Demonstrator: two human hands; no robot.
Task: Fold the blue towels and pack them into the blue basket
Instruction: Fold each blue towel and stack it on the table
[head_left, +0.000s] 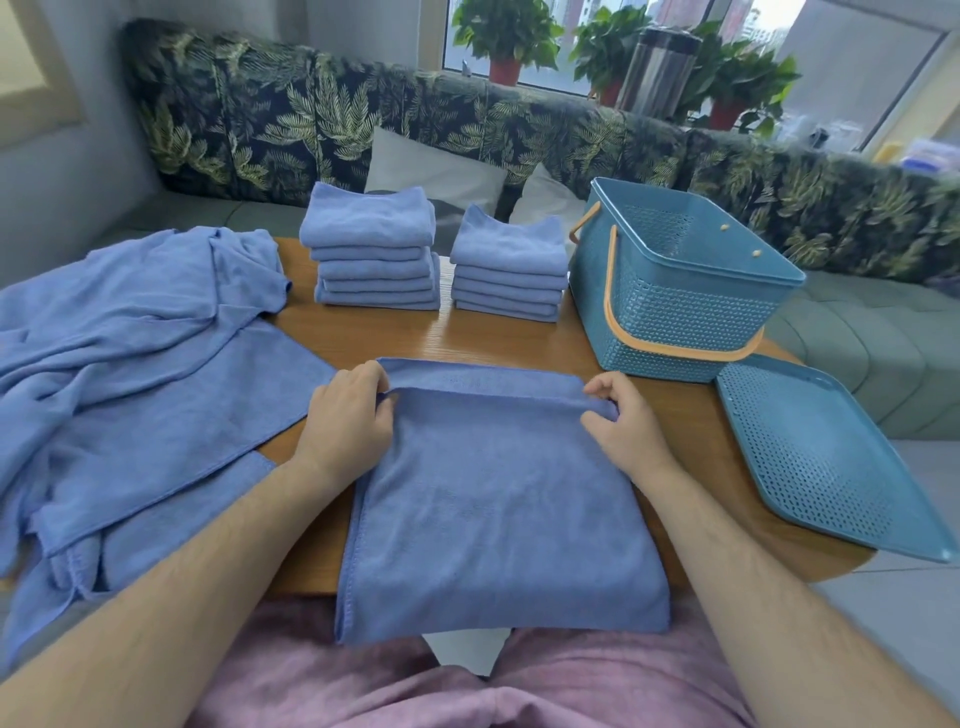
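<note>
The left hand and right hand each pinch a far corner of the soft, floppy, light towel.

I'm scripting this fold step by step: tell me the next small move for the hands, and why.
Probably slide the pinched edge forward to meet the far edge beneath, then let go. The left hand and right hand each pinch a corner of the upper layer of the towel, which stops just short of the lower layer's edge.

Left hand and right hand pinch the towel on the table.
</note>
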